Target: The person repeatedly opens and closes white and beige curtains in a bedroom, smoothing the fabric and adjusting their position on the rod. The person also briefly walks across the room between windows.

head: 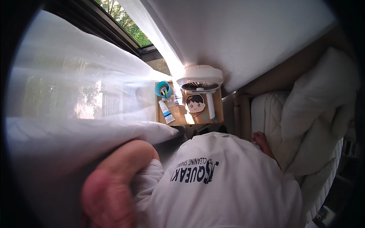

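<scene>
My left hand (108, 196) is raised close to the camera at the lower left, blurred, with the elbow bent; its fingers are mostly hidden. My right hand (259, 138) is beside the edge of a white mattress (266, 114), fingers loosely bent, with nothing seen in it. Before me stands a small wooden table (218, 109). On it are a white fan (199, 77) with a pale handle, a flat cartoon-face item (195, 103), a white and blue tube (166, 111), and a blue cup (163, 89) holding small items.
Sheer white curtains (71, 85) hang at the left, and another white curtain (228, 34) is above the table. A dark window frame (122, 31) shows greenery outside. A wooden bed frame (242, 114) and rumpled white bedding (313, 114) lie at the right.
</scene>
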`<state>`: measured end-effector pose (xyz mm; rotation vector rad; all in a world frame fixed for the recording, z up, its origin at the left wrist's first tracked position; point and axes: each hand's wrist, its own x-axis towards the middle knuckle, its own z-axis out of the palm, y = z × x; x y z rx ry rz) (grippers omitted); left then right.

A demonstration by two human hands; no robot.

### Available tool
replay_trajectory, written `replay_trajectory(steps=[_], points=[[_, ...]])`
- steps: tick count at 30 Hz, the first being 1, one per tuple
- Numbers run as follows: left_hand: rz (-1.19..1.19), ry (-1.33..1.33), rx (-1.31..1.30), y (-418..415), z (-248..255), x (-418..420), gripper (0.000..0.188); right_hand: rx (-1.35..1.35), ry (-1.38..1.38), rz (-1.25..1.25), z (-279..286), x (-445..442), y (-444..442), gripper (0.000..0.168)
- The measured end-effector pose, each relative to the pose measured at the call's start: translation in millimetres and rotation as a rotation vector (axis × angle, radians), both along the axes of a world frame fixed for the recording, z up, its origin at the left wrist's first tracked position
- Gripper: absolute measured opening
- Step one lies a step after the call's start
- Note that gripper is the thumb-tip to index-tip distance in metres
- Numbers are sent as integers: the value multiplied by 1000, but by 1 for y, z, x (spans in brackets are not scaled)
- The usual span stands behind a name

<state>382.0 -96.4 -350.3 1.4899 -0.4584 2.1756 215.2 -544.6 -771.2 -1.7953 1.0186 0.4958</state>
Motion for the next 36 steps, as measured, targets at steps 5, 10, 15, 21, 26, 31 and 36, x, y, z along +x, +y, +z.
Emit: replay_trajectory(steps=[5, 10, 15, 21, 26, 31, 36], points=[[1144, 257, -325, 111, 10, 3, 83, 92, -33, -41, -12, 16, -4, 17], [905, 516, -266, 53, -12, 77, 116, 104, -1, 96, -10, 18, -3, 14], [962, 686, -337, 86, -69, 104, 125, 63, 9, 75, 4, 27, 4, 18], [213, 1478, -296, 63, -100, 44, 72, 42, 3, 180, -4, 22, -3, 22], [23, 625, 296, 24, -5, -47, 51, 17, 184, 357, -41, 26, -24, 22], [393, 31, 145, 16, 47, -66, 65, 36, 36, 372, -15, 77, -10, 22], [592, 467, 177, 15, -6, 11, 79, 160, -58, 241, -15, 105, 28, 21]])
